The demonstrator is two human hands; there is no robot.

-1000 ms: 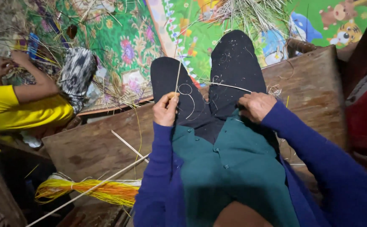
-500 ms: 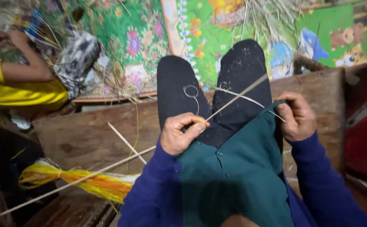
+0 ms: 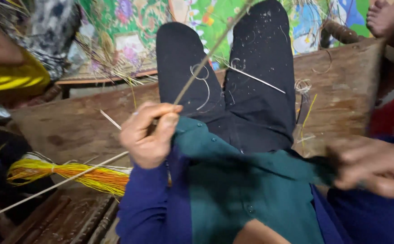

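Observation:
My left hand (image 3: 149, 135) is closed on a long thin straw-coloured reed strip (image 3: 206, 56) that runs from the lower left, through my fingers, up over my black trousers (image 3: 251, 90). My right hand (image 3: 377, 169) is blurred at the right edge, fingers curled by the hem of my green shirt (image 3: 233, 180); I cannot tell whether it holds anything. Curled reed shavings lie on my trousers, and a second pale strip (image 3: 255, 79) lies across my right leg.
I sit on a wide wooden bench (image 3: 70, 126). A yellow and orange fibre bundle (image 3: 70, 174) lies at the lower left. A person in a yellow top (image 3: 12, 77) sits at the far left. A colourful patterned mat (image 3: 134, 22) covers the floor ahead. A bare foot (image 3: 384, 18) shows top right.
My left hand has slid down along the reed strip toward my body. My right hand has pulled away to the right and low. The view has moved closer to my lap.

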